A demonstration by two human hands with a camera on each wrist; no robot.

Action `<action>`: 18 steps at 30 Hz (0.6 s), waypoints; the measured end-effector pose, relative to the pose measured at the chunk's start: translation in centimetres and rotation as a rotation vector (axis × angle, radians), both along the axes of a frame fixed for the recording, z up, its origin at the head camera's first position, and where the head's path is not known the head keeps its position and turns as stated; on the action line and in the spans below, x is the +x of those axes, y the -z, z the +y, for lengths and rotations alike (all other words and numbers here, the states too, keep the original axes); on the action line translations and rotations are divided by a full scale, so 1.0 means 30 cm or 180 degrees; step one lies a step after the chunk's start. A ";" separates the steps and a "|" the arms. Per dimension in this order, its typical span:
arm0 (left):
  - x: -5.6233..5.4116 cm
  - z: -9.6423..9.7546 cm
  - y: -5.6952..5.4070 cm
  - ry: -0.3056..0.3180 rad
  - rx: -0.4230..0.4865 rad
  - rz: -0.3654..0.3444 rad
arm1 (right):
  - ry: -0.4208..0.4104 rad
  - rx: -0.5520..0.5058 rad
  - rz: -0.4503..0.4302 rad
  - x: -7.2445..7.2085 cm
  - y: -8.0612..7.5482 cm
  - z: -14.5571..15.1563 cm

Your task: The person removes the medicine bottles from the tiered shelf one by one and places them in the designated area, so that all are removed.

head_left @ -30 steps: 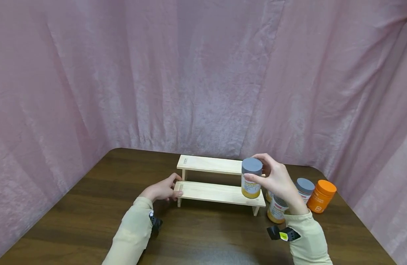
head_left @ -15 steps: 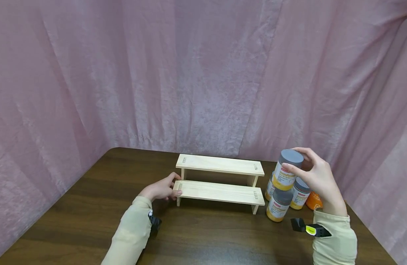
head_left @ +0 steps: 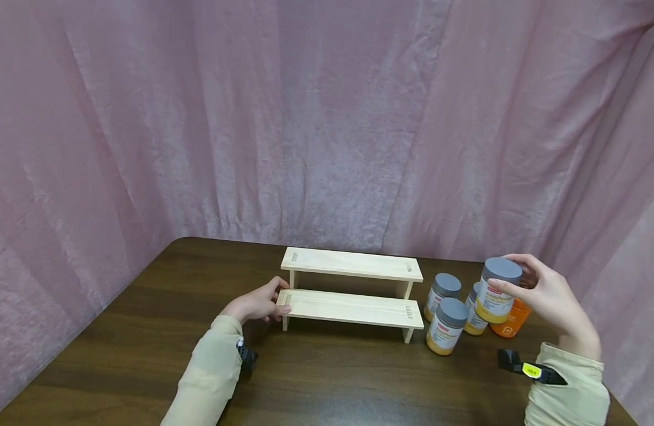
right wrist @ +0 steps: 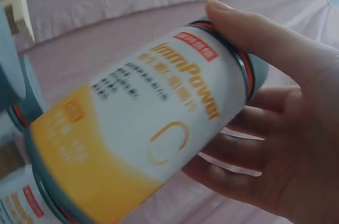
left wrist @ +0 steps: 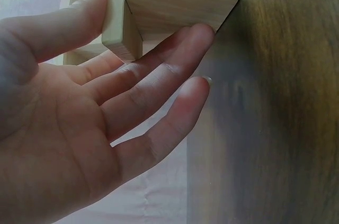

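Observation:
My right hand (head_left: pixel 556 302) grips a supplement jar (head_left: pixel 498 293) with a grey lid and a white and yellow label, at the table's right side. In the right wrist view, thumb and fingers curl round the lid end of this jar (right wrist: pixel 143 128). It overlaps a similar jar (head_left: pixel 473 322) and an orange jar (head_left: pixel 512 319) in the head view. At the left end of a two-step wooden shelf (head_left: pixel 353 309), my left hand (head_left: pixel 256 303) holds the lower board. The left wrist view has the thumb on the board (left wrist: pixel 119 17) and fingertips by its leg (left wrist: pixel 183 7).
Two more grey-lidded jars stand right of the shelf, one behind (head_left: pixel 442 293) and one in front (head_left: pixel 446 328). Pink curtains (head_left: pixel 348 118) hang behind the brown wooden table (head_left: pixel 327 378).
My right hand has carried the jar rightward from the shelf's right end, past the front jar, to the jars farther right. The left hand stays at the shelf's end.

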State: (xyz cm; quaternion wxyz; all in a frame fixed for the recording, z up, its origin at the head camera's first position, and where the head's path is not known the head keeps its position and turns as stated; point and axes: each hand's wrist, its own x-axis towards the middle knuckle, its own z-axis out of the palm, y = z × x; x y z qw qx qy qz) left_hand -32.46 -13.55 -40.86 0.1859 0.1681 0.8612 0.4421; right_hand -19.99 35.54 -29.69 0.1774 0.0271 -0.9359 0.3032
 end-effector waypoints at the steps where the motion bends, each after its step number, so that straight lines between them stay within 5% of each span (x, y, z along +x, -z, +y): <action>1: 0.000 0.000 0.000 0.0003 0.0002 0.0004 | 0.0003 0.0086 -0.0039 0.001 0.003 0.007; 8: 0.002 0.001 -0.002 0.0010 0.0015 0.0031 | -0.0052 0.0529 -0.0389 -0.009 0.027 0.033; 18: 0.004 -0.002 -0.003 0.0042 0.0001 0.0044 | -0.0175 0.0670 -0.0460 -0.013 0.058 0.057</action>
